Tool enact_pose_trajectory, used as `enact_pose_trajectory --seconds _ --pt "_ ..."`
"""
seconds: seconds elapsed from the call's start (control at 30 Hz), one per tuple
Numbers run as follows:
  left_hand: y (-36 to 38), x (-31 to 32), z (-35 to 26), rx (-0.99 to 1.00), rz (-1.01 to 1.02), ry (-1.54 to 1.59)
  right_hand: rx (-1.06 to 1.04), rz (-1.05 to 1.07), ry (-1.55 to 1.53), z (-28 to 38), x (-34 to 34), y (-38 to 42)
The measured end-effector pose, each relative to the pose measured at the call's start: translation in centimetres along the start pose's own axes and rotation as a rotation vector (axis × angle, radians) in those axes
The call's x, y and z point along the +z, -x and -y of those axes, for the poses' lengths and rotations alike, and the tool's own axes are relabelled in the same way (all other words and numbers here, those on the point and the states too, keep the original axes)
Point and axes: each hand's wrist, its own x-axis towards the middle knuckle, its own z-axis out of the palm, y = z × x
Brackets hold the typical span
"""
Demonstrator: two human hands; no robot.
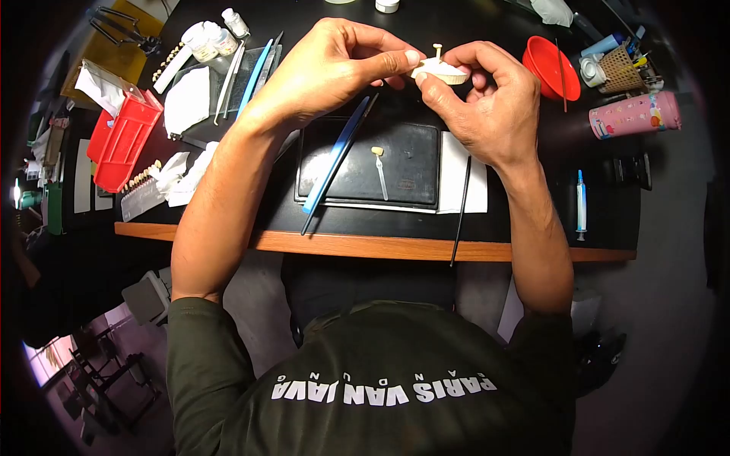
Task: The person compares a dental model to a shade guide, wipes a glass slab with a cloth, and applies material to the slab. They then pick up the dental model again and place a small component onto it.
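Above the far side of the desk, both hands hold a small cream dental cast [447, 74] with a short peg standing up from it. My left hand [334, 68] pinches its left edge between thumb and fingers. Gripping the near and right side is my right hand [490, 102], its thumb pressed on the front edge. Fingers hide part of the cast. Below lies a black slab [319, 156]. A tooth-coloured piece [377, 151] on a clear stick [382, 178] rests on it, beside a blue-handled brush [327, 175].
A thin dark rod [461, 213] lies over white paper [475, 190] and past the wooden desk edge [365, 245]. A red bowl [541, 64], pink bottle [635, 116] and blue syringe [581, 205] are right. Left are a red box [125, 144], tools [255, 76] and jars [207, 42].
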Motion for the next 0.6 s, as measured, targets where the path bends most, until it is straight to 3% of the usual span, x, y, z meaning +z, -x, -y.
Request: enact_pose_trajectory --seconds 0.37,0.6 --pt "0.1 0.6 0.1 -0.005 -0.017 0.030 -0.007 0.003 0.033 0.5 -0.3 0.2" --pt "0.2 1.1 0.1 0.076 -0.201 -0.076 -0.075 0.069 -0.038 0.1 0.0 0.1"
